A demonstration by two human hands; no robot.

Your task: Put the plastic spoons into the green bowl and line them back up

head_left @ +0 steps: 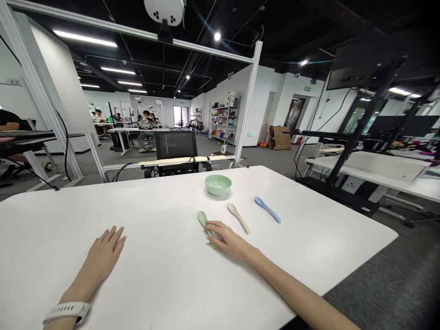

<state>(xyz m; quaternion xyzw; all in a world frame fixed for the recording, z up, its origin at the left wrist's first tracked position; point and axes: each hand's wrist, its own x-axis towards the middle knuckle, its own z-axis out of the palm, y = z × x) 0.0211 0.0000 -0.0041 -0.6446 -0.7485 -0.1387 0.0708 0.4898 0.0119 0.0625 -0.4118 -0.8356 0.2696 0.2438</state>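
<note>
From my remote station I log the right hand as open — fingers extended and laid across a mint-green spoon, not curled around it, so I record contact rather than a secure hold. The spoon lies on the white counter directly beneath those fingers, its bowl end pointing away from the person and its handle showing below them. The left hand, with a white wristband at the wrist, rests open and flat on the counter, well apart from the other items and holding nothing. To the right of the spoon lie a cream spoon and a blue spoon, with a mint-green bowl farther out. Risks noted: with only flat finger pressure on it, the mint-green spoon could pivot or skid on the smooth surface, and its curved bowl may let it rock. A sideways sweep of the right hand could catch the cream spoon just beside it — and a careless forward reach could clip the bowl's rim and tip it.
</note>
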